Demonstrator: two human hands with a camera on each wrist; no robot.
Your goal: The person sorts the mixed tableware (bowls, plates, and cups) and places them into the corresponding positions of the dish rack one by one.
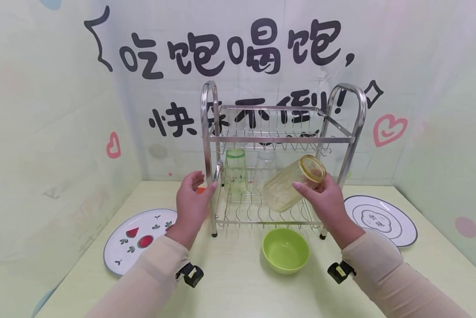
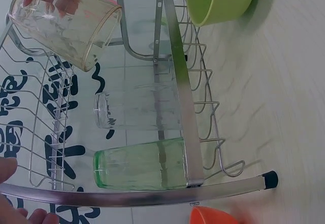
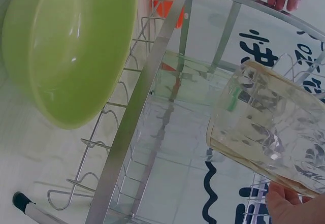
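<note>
My right hand (image 1: 327, 201) grips an amber-tinted clear glass (image 1: 283, 187) near its thick base. The glass tilts, base up to the right and mouth down to the left, in front of the lower tier of a metal dish rack (image 1: 281, 140). On that tier, a green-tinted glass (image 1: 236, 172) and a colourless glass (image 1: 265, 170) stand upside down side by side. At the rack's left post my left hand (image 1: 193, 203) has its thumb and fingers on either side of the metal, fingers loosely extended; the left wrist view catches only its fingertips (image 2: 36, 217).
A green bowl (image 1: 285, 251) sits on the table before the rack. A fruit-patterned plate (image 1: 142, 234) lies left, a white plate (image 1: 381, 221) with writing right, another partly under the right forearm. Behind the left post shows an orange item (image 2: 213, 216).
</note>
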